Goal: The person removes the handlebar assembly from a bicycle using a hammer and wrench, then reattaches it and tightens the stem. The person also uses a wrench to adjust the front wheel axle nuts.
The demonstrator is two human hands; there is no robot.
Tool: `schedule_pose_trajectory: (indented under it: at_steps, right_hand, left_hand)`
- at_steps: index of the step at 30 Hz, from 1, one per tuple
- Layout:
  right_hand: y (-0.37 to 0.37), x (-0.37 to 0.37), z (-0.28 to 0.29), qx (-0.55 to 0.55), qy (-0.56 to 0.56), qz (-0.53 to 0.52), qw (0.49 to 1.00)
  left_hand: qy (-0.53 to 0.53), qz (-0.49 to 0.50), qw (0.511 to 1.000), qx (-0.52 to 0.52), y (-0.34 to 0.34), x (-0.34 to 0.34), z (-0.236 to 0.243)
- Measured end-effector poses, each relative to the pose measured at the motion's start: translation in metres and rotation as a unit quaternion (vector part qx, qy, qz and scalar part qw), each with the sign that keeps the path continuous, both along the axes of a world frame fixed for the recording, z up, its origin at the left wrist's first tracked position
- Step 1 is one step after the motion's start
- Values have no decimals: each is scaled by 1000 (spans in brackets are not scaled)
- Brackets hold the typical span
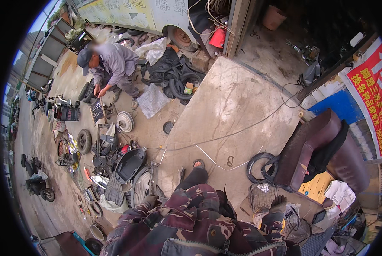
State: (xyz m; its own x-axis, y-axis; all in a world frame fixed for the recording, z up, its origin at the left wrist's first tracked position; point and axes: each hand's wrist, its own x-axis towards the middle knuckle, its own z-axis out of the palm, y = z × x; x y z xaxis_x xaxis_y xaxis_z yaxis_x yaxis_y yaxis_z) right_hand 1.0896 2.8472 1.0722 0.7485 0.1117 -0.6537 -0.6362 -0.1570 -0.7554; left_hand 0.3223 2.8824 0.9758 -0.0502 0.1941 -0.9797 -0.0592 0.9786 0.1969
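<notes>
My left hand (150,201), in a dark glove, is low beside my camouflage jacket (191,213). Nearest to it are a long narrow bar (153,177) and grey curved plastic panels (140,185); whether the hand touches them I cannot tell, as its fingers are mostly hidden. Out to the right is my gloved right hand (278,202), fingers extended and nothing visible in them. It hangs beside a wire basket (260,195). Just past the left hand lies a black scooter body shell (130,164). My sandalled foot (198,164) rests on the concrete.
A co-worker (114,64) bends over parts at the upper left. Loose tyres (261,167) lie near a brown sofa (310,145) on the right. A dark cable (225,137) crosses the concrete slab. Motor parts, a wheel (84,141) and a parked scooter (36,181) spread leftward.
</notes>
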Motion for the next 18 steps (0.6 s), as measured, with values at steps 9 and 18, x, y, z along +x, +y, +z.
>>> schedule_pose_trajectory:
  at_steps: [9,18]
  right_hand:
    - [46,5,15,21,38,-199,979]
    - [193,37,-21,21,75,-126,989]
  left_hand:
    - [39,-93,943,318,518,85,128]
    - [2,-214,971,107,615,202,115]
